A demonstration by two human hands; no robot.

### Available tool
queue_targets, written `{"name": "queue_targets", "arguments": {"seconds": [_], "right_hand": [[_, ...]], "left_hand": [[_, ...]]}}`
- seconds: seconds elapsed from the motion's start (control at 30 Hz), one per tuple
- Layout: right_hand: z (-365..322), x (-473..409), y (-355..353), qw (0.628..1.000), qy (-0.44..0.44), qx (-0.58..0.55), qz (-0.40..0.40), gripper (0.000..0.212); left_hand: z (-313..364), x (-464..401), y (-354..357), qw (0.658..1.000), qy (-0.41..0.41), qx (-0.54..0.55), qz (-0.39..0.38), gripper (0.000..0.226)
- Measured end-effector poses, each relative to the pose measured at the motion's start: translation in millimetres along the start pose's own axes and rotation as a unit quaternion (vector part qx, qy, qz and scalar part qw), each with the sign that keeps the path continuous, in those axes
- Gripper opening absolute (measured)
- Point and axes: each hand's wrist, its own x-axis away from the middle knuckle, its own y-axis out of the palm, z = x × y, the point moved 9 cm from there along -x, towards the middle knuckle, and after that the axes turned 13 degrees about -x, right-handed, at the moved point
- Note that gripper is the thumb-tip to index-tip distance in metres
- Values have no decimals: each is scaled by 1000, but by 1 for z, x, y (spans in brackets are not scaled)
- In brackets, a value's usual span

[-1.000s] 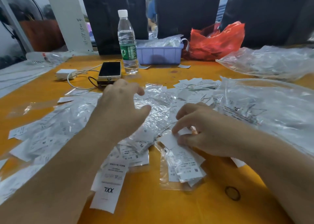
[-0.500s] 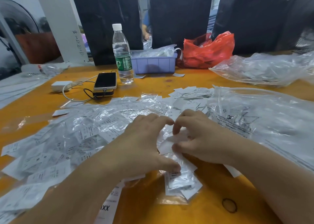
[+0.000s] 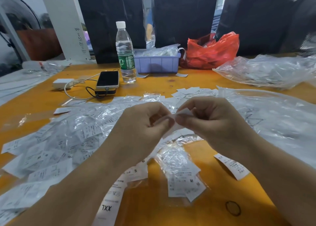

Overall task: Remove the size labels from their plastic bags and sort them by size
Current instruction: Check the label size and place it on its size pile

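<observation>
Lifting clear of the pile below them, the left hand (image 3: 147, 123) and right hand (image 3: 203, 117) now pinch one size label (image 3: 174, 123) between their fingertips, probably ready for sorting

single head view, looking forward-down, close over orange table (image 3: 188, 82).

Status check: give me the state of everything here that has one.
left hand: pinching the white label
right hand: pinching the same label
white label: held above the table
water bottle: upright, capped
phone: screen dark, cable plugged in
purple bin: holds clear bags
red bag: crumpled
</observation>
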Motion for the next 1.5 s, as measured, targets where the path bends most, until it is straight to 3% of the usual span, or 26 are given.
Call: {"name": "queue_targets", "arguments": {"seconds": [0.1, 0.17, 0.23, 0.4, 0.57, 0.7, 0.9, 1.0, 1.1, 1.2, 1.33, 1.5], "right_hand": [[0, 0, -5, 1000, 5, 8, 12, 8], [0, -1, -8, 1000, 8, 12, 23, 9], [-1, 0, -10, 1000, 9, -2, 26, 9], [-8, 2, -7, 999, 2, -41, 13, 18], [-1, 1, -13, 997, 45, -51, 23, 26], [-2, 3, -5, 994, 56, -92, 3, 25], [-11, 9, -15, 997, 58, -28, 30, 31], [-23, 22, -34, 991, 50, 86, 90, 31], [-42, 41, -54, 936, 21, 321, 145, 30], [-39, 59, -75, 831, 105, 529, 136, 34], [-18, 91, -102, 755, 286, 581, 104, 20], [6, 103, -106, 738, 339, 578, 84, 21]], "left_hand": [[-2, 0, -1, 1000, -11, 6, 10, 10], [-7, 0, 1, 998, -37, 45, -5, 24], [-14, 0, 6, 987, -87, 131, -31, 46], [-16, 3, 28, 967, -125, 189, -116, 51], [-6, 1, 30, 966, -72, 214, -124, 28], [-1, 3, 28, 974, -54, 191, -108, 29], [16, 9, 15, 987, -26, 144, -66, 16], [25, 8, 9, 991, -24, 132, -26, 6], [40, 6, 15, 991, -24, 128, -29, 7], [66, 4, 30, 993, 12, 108, -55, 10], [81, 3, 45, 993, 35, 101, -39, 14], [65, 3, 60, 994, 15, 103, -42, 14]]}}
